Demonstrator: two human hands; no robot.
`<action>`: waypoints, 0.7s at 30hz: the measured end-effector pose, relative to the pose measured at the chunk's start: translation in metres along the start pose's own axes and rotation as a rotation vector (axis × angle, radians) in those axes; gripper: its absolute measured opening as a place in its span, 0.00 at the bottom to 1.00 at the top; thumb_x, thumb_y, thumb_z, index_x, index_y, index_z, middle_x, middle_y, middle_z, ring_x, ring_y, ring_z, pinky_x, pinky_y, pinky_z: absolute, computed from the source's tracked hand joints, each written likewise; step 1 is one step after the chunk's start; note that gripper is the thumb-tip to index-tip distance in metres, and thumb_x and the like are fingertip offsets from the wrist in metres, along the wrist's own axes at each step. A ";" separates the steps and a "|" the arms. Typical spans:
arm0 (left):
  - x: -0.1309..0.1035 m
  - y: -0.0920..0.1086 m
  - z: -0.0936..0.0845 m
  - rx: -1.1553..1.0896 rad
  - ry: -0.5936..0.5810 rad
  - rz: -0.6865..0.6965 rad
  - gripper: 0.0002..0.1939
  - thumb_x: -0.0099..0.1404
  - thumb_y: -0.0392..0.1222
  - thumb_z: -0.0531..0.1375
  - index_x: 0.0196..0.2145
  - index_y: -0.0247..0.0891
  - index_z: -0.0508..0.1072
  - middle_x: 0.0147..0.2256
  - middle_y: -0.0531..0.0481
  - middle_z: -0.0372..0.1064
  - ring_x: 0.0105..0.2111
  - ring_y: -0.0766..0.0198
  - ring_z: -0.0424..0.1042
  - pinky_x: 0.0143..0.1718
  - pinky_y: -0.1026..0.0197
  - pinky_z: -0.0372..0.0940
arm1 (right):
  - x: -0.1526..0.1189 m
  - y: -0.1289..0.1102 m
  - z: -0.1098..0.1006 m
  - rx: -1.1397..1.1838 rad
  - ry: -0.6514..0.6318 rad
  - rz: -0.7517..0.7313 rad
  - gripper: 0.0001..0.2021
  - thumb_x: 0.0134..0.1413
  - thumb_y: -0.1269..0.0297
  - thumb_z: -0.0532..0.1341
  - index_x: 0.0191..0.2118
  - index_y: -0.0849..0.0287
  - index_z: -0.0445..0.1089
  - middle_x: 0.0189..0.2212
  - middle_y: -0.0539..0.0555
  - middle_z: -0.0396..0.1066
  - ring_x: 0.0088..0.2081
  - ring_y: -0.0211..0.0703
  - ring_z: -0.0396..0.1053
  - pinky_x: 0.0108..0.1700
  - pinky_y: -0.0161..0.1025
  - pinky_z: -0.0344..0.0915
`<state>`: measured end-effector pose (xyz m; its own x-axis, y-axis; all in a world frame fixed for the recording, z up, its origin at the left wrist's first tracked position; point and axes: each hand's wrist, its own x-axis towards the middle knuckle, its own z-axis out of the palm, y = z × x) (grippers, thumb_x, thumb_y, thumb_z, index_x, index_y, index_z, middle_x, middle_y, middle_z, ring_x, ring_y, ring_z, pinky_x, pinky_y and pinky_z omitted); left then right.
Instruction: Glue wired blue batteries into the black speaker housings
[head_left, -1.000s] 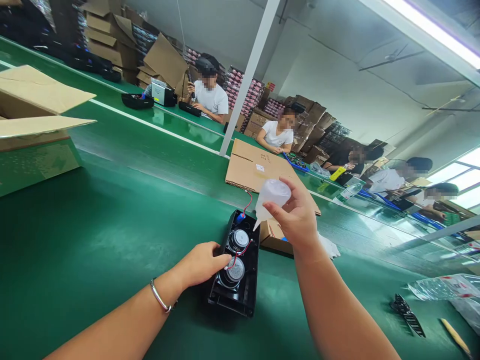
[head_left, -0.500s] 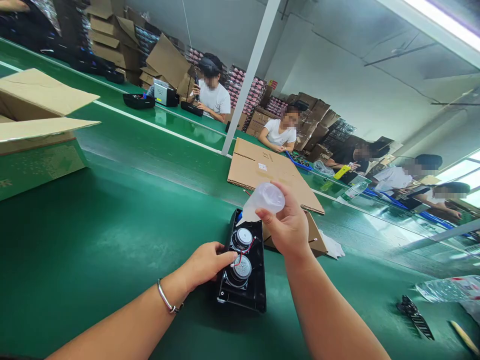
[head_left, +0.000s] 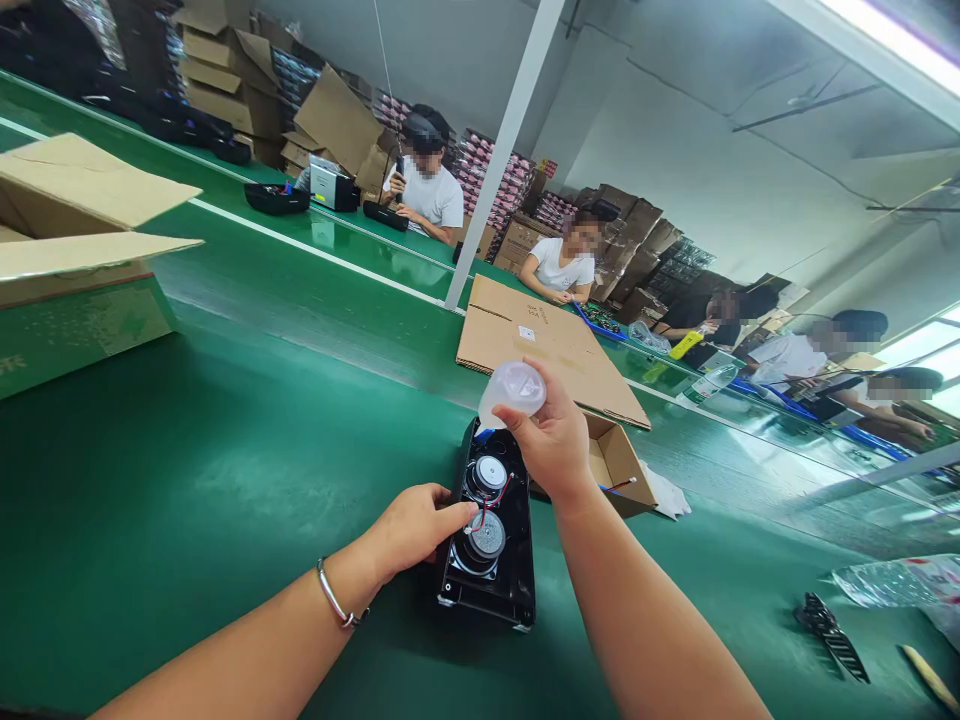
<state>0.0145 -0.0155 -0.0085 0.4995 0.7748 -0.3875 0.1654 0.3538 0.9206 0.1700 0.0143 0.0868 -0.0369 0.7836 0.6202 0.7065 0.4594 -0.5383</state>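
Observation:
A black speaker housing [head_left: 517, 570] lies on the green bench with its inside facing up. Two round speaker drivers [head_left: 486, 535] sit in it, with thin red and black wires [head_left: 501, 492] across them. My left hand [head_left: 420, 525] grips the housing's left side, thumb over the edge beside the drivers. In my right hand [head_left: 553, 435] is a translucent white squeeze bottle [head_left: 517, 388], tilted nozzle down over the housing's far end. The nozzle's tip is hard to make out there, near a blue part [head_left: 485, 436].
Beyond my right hand stand an open small carton [head_left: 619, 470] and a flattened cardboard sheet [head_left: 540, 340]. A large open box [head_left: 82, 320] is at left. At right lie a plastic bottle [head_left: 892, 580] and a black slotted part [head_left: 832, 635]. Several people sit across the bench.
My right hand has moved left and slightly away from me with the squeeze bottle, toward the housing's far end. More of the small carton shows. My left hand keeps its hold.

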 end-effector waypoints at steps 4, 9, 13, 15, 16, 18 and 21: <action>0.000 -0.001 0.001 -0.009 0.001 -0.006 0.27 0.51 0.59 0.59 0.39 0.32 0.70 0.30 0.46 0.70 0.24 0.67 0.68 0.17 0.72 0.60 | 0.001 0.002 0.005 -0.020 -0.012 0.004 0.29 0.45 0.52 0.65 0.54 0.51 0.60 0.47 0.51 0.68 0.44 0.43 0.67 0.48 0.42 0.64; 0.000 -0.002 0.001 -0.019 0.000 -0.002 0.30 0.50 0.60 0.59 0.40 0.31 0.70 0.30 0.44 0.70 0.24 0.66 0.68 0.17 0.71 0.60 | 0.001 0.003 0.008 -0.001 -0.052 0.007 0.29 0.46 0.52 0.64 0.54 0.52 0.60 0.47 0.53 0.68 0.45 0.44 0.68 0.47 0.44 0.65; 0.000 -0.001 0.001 -0.008 0.010 -0.001 0.30 0.49 0.61 0.59 0.40 0.31 0.71 0.30 0.45 0.70 0.25 0.65 0.68 0.17 0.70 0.60 | 0.003 -0.001 0.008 -0.050 -0.068 -0.035 0.28 0.46 0.53 0.64 0.54 0.52 0.60 0.48 0.53 0.68 0.46 0.46 0.67 0.49 0.45 0.64; -0.001 0.000 0.001 -0.014 0.010 -0.001 0.30 0.49 0.61 0.59 0.40 0.32 0.71 0.30 0.45 0.70 0.25 0.65 0.69 0.17 0.70 0.60 | 0.004 -0.003 0.008 -0.056 -0.065 -0.045 0.27 0.46 0.54 0.65 0.53 0.52 0.60 0.48 0.53 0.67 0.47 0.46 0.67 0.49 0.45 0.64; -0.001 0.000 0.001 -0.019 0.008 -0.002 0.30 0.49 0.61 0.59 0.40 0.32 0.71 0.31 0.45 0.70 0.25 0.65 0.69 0.18 0.70 0.60 | 0.004 -0.003 0.009 -0.055 -0.061 -0.047 0.27 0.46 0.54 0.65 0.53 0.53 0.60 0.48 0.53 0.67 0.47 0.46 0.67 0.49 0.46 0.64; -0.001 0.001 0.001 -0.023 0.004 -0.009 0.29 0.50 0.60 0.59 0.41 0.32 0.70 0.31 0.45 0.70 0.25 0.65 0.69 0.18 0.71 0.60 | 0.005 -0.003 0.009 -0.050 -0.062 -0.049 0.27 0.46 0.55 0.65 0.53 0.54 0.60 0.48 0.53 0.68 0.47 0.46 0.67 0.50 0.46 0.64; -0.001 0.001 0.001 -0.016 0.010 -0.011 0.29 0.50 0.59 0.59 0.41 0.32 0.70 0.30 0.46 0.70 0.24 0.67 0.68 0.17 0.71 0.59 | 0.004 -0.003 0.009 -0.042 -0.077 -0.045 0.28 0.46 0.54 0.65 0.53 0.53 0.60 0.47 0.52 0.68 0.47 0.45 0.67 0.50 0.44 0.64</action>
<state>0.0146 -0.0161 -0.0073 0.4893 0.7758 -0.3984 0.1573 0.3708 0.9153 0.1614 0.0196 0.0857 -0.1225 0.7931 0.5966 0.7317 0.4784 -0.4856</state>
